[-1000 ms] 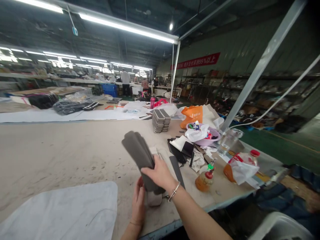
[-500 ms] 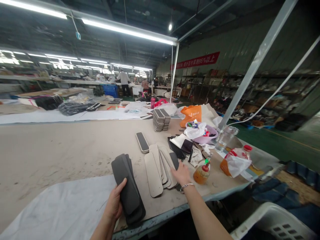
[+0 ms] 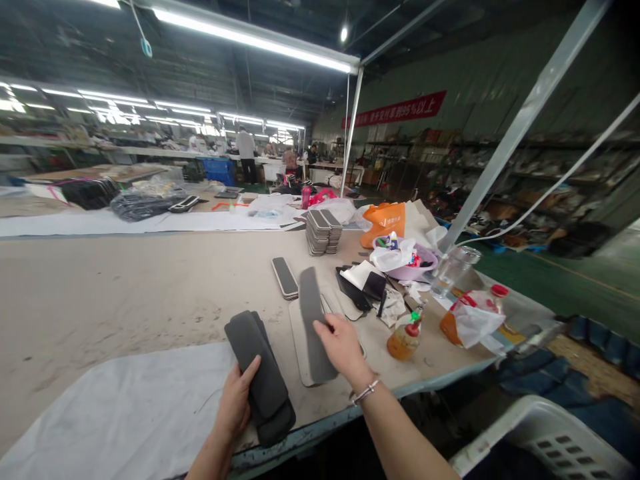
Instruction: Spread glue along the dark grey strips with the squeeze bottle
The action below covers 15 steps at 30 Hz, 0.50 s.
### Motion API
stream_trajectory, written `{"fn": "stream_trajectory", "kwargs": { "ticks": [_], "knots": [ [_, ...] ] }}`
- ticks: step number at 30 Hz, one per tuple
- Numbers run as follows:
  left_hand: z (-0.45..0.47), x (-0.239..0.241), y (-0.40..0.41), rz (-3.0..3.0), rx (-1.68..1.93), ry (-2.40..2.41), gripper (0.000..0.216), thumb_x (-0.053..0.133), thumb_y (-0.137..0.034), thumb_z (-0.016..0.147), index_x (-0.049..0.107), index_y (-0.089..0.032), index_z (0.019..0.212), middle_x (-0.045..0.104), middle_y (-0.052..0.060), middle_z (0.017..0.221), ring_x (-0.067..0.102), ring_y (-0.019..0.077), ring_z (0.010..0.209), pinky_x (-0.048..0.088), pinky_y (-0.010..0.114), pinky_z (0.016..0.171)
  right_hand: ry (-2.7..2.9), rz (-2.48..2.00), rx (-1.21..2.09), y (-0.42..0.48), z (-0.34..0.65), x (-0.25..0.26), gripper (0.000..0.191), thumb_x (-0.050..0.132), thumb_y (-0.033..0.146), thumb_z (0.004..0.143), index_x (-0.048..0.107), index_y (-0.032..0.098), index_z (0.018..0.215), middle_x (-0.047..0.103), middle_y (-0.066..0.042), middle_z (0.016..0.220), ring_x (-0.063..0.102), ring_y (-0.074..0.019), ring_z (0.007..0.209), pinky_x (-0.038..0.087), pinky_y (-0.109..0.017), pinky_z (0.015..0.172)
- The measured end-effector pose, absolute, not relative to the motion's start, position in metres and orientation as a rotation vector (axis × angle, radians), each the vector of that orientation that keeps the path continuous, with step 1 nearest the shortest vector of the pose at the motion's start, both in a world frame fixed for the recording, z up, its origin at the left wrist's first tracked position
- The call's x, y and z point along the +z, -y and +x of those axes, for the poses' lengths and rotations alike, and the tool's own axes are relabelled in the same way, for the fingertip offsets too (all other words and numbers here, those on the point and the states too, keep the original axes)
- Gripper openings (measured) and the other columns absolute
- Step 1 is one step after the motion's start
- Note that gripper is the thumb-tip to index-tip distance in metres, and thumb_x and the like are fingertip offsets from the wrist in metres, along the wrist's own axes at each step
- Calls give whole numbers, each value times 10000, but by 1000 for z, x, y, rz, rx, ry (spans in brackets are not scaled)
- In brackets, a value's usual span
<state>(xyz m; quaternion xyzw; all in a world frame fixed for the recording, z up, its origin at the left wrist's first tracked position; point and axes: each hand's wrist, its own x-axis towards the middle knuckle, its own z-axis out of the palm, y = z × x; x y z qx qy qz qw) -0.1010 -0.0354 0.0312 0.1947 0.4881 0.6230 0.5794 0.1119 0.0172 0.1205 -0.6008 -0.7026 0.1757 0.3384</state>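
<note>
Sorting underway: dark stack is clasped by left hand; one grey strip is pinched by right hand (pale pile beneath, uncleared)

A long worktable bears white cloth, bottles, a basin.

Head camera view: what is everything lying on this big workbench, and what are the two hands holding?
worktable: one, beige, fills the foreground
white sheet: one, near-left edge
dark pads: small stack, dark grey, in the left hand
grey strip: one, under the right hand
pale pieces: few, beige, beneath the strip
piece stack: one, grey, mid-table
orange bag: one, behind the basin
basin: one, lilac, holding scraps
glass jar: one, clear
bottles: two, amber, red-capped, right edge
left hand: grips the pads
right hand: on the strip
</note>
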Motion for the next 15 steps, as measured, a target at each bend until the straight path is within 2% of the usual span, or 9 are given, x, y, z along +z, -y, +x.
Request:
{"fn": "stream_trajectory", "kwargs": {
  "ticks": [4, 7, 10, 12, 15],
  "knots": [
    [-109, 43, 41, 407, 1484, -1179, 397, 641, -241, 829, 550, -180, 1211, 686, 81, 1036, 679, 205, 893, 563, 348, 834, 1938, -1443, 656, -5, 53, 92, 243, 564, 311, 847, 533, 199, 633, 534, 18, 655, 506, -143, 642, 354, -235, 574],
    [-115, 49, 45, 461, 1386, -1147, 482, 685, -273, 798, 529, -178, 1244, 681, 97, 1059, 678, 225, 906, 562, 361, 833, 1995, -1387, 769, 2, 30, 69, 229, 613, 238, 800, 521, 188, 597, 534, 17, 634, 499, -145, 639, 337, -243, 575],
    [-118, 47, 45, 492, 1294, -1150, 572, 740, -250, 746, 510, -175, 1265, 679, 112, 1068, 677, 239, 909, 561, 374, 831, 2017, -1335, 870, 7, 25, 68, 242, 622, 206, 789, 504, 186, 578, 520, 28, 596, 482, -136, 596, 332, -242, 553],
    [-119, 43, 41, 470, 1288, -1164, 577, 739, -226, 743, 506, -171, 1267, 682, 119, 1058, 678, 245, 905, 561, 387, 826, 1995, -1299, 895, 9, 30, 80, 230, 588, 241, 831, 520, 189, 618, 552, 25, 642, 507, -136, 632, 358, -236, 572],
    [-118, 40, 34, 412, 1295, -1195, 533, 705, -216, 767, 512, -151, 1259, 694, 130, 1018, 685, 258, 878, 566, 412, 804, 1784, -1172, 1003, 8, 40, 100, 167, 483, 310, 909, 574, 203, 819, 615, 6, 813, 563, -147, 770, 413, -233, 646]
  ]
}}
